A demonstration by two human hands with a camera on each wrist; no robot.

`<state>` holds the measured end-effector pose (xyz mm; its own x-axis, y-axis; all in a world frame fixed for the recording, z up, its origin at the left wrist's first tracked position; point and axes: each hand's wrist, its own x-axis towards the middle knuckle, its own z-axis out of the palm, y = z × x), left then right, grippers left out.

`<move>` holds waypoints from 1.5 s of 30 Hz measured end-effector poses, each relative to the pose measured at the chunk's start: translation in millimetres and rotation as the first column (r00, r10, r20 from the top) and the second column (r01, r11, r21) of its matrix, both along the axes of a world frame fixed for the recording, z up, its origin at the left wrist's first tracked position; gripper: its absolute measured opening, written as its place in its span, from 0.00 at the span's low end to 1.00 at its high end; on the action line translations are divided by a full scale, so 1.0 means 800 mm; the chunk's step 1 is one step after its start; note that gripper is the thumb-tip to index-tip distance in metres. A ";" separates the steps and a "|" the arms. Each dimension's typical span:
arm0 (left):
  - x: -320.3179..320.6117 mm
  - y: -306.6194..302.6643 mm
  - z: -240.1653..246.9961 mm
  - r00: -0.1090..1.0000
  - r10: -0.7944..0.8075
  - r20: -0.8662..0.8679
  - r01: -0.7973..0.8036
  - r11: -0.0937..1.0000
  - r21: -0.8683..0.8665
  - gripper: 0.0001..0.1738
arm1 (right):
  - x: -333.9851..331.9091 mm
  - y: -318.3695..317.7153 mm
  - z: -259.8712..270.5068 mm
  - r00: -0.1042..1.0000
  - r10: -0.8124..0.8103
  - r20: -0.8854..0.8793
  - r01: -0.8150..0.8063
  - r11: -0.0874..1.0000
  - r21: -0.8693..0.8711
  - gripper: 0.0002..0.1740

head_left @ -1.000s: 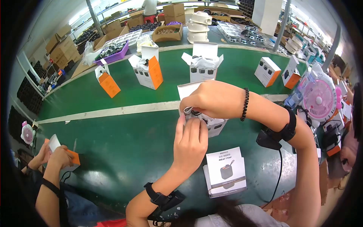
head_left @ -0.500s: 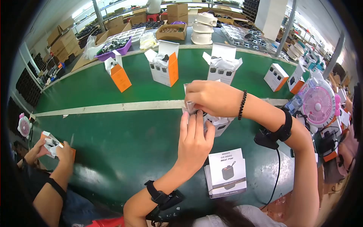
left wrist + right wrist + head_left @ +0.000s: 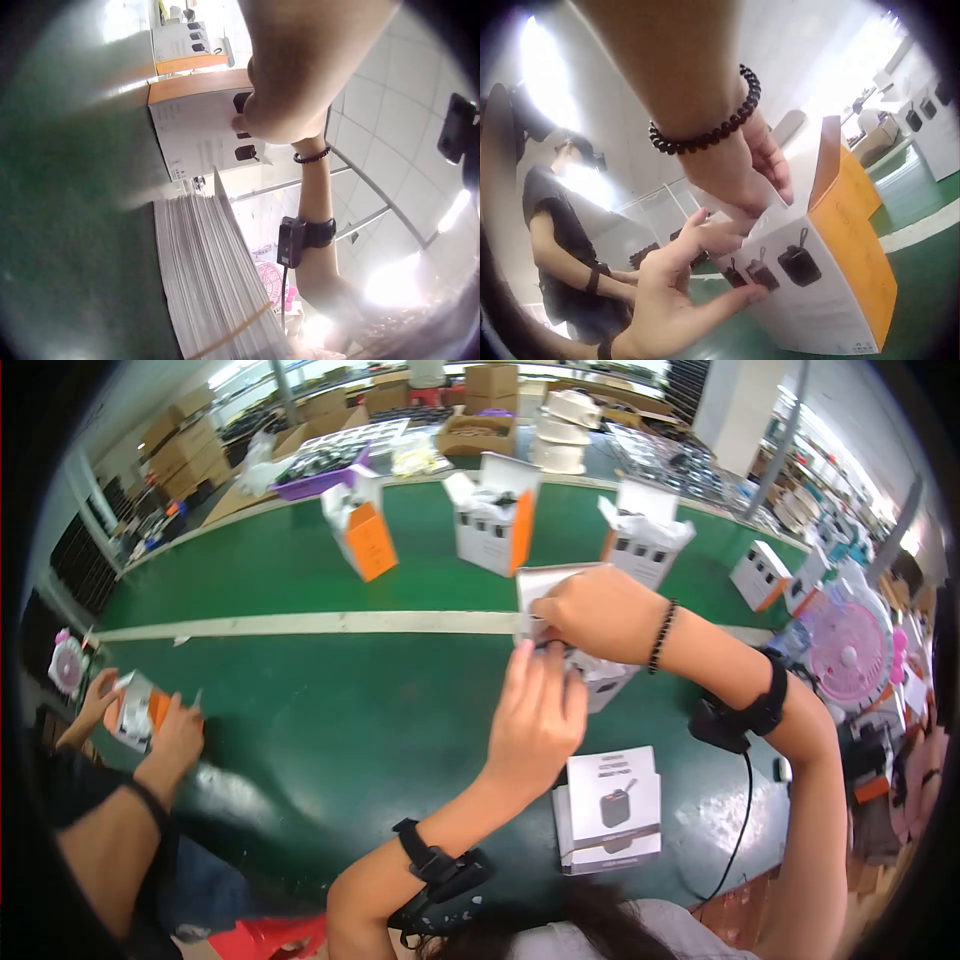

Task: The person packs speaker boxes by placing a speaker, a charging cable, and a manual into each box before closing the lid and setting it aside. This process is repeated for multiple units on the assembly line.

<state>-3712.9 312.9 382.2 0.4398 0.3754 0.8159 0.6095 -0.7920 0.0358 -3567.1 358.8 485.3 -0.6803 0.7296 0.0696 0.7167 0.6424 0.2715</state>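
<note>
A white-and-orange carton (image 3: pixel 606 686) with printed speaker pictures stands on the green table, its lid up. My right hand (image 3: pixel 608 612) reaches over its top, fingers bent down at the opening. In the right wrist view those fingertips go behind a white flap (image 3: pixel 768 184); I cannot tell what they hold. My left hand (image 3: pixel 540 722) grips the carton's near side. Its thumb (image 3: pixel 731 304) presses the printed face and its fingers lie over the top edge. The contents are mostly hidden by both hands. White wrapping (image 3: pixel 590 662) shows at the opening.
Banded user manuals (image 3: pixel 618 815) lie stacked nearer the body. Open cartons (image 3: pixel 492 530) stand beyond the pale dividing strip (image 3: pixel 350 624). Closed boxes (image 3: pixel 760 575) and a pink fan (image 3: pixel 850 652) are at right. Another person's hands (image 3: pixel 178 735) hold a carton at left.
The head view has swung left, so things sit further right. My right hand's fingers stay at the carton's opening, the left hand keeps its side. The neighbour's carton has turned.
</note>
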 end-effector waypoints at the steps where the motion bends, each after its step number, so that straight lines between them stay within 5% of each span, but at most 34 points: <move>1: 0.003 0.000 -0.002 1.000 -0.023 0.001 0.023 1.000 0.003 0.12 | 0.005 0.001 0.000 0.998 0.064 -0.014 -0.062 0.994 0.087 0.08; 2: 0.000 0.000 -0.004 1.000 -0.029 0.000 0.029 1.000 0.005 0.12 | 0.003 0.005 0.000 0.989 0.144 -0.030 -0.137 0.975 0.174 0.09; 4: 0.001 0.001 -0.006 1.000 -0.012 0.003 0.012 1.000 0.027 0.12 | -0.008 -0.002 -0.002 0.995 0.060 0.081 -0.084 0.937 0.339 0.11; 8: 0.001 0.002 -0.002 0.996 0.033 0.080 -0.039 0.997 0.074 0.13 | -0.001 0.013 -0.003 0.992 0.125 -0.009 -0.125 0.991 0.049 0.10; 12: -0.002 0.002 0.001 0.997 0.073 0.034 -0.077 0.991 0.109 0.12 | -0.019 0.009 0.031 0.984 0.174 -0.042 -0.175 0.985 -0.008 0.10; 15: -0.002 0.004 0.001 0.996 0.087 0.036 -0.091 0.989 0.120 0.12 | -0.020 0.007 0.027 0.947 0.089 -0.309 -0.126 0.987 -0.099 0.09; 20: 0.000 0.005 0.001 0.999 0.015 0.051 -0.019 0.996 0.081 0.13 | -0.020 0.018 0.005 0.970 0.038 -0.242 -0.071 0.989 -0.130 0.06; 22: 0.000 0.006 -0.001 0.997 0.014 0.081 -0.019 0.998 0.067 0.13 | -0.027 0.013 0.009 0.992 0.098 -0.076 -0.101 0.994 -0.035 0.05; 26: -0.003 0.007 0.001 0.999 -0.021 0.039 0.019 0.999 0.046 0.12 | -0.020 0.019 0.029 0.984 0.017 -0.178 -0.050 0.981 -0.186 0.07; 30: -0.003 0.006 -0.002 1.000 -0.019 -0.001 0.019 1.000 0.025 0.13 | -0.010 0.029 -0.003 0.966 0.199 -0.165 -0.219 0.969 -0.115 0.06; 35: -0.019 -0.005 0.028 0.994 -0.005 -0.107 -0.003 0.997 -0.076 0.15 | -0.006 0.019 -0.001 0.993 0.011 -0.119 -0.038 0.973 -0.226 0.04; 37: -0.038 -0.001 0.056 0.993 -0.103 0.049 0.105 0.994 -0.034 0.11 | 0.009 0.007 0.008 0.991 -0.086 -0.107 0.053 0.958 -0.281 0.07; 39: -0.064 0.015 0.077 0.963 -0.136 0.231 0.148 0.988 -0.039 0.16 | 0.034 -0.017 0.012 0.731 -0.024 -0.682 -0.108 0.983 -0.151 0.13; 40: -0.075 0.028 0.077 0.932 -0.095 0.351 0.162 0.973 -0.167 0.18 | 0.042 -0.035 0.017 0.634 -0.069 -0.770 0.008 0.997 -0.082 0.18; 42: -0.089 0.057 0.060 0.904 0.002 0.428 0.212 0.867 -0.451 0.17 | 0.088 -0.044 -0.012 0.503 -0.145 -0.852 0.238 0.971 -0.025 0.23; 43: -0.087 0.070 0.042 0.905 -0.008 0.425 0.216 0.869 -0.445 0.17 | 0.112 -0.044 -0.033 0.499 -0.141 -0.855 0.245 0.969 -0.018 0.23; 45: -0.083 0.089 0.009 0.762 -0.080 0.643 0.643 0.209 -0.737 0.15 | 0.147 -0.036 -0.077 0.214 -0.465 -0.859 0.046 0.884 -0.466 0.25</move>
